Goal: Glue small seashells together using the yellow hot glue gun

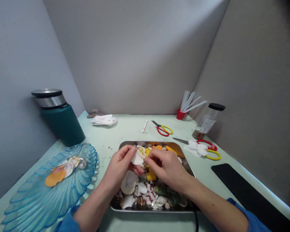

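Above a metal tray [157, 211] of seashells, my left hand [122, 161] pinches a white shell [136, 158] between thumb and fingers. My right hand [166, 166] is closed in a pinch at the shell's right side. A thin line runs from its fingertips across the shell, too fine to name. Under my hands lie a round pale shell [129, 182], a purple-and-white ribbed shell [149, 194], dark green shells [172, 194] and a yellow piece [151, 175]. My right hand and forearm hide part of the tray.
At left are a blue shell-shaped glass dish [62, 201] with several shells and a green bottle [61, 124]. Behind the tray lie a pen [145, 126] and scissors [163, 128]. More scissors [209, 149], a jar [206, 124], a red cup [180, 115] and a black phone [241, 190] are rightward.
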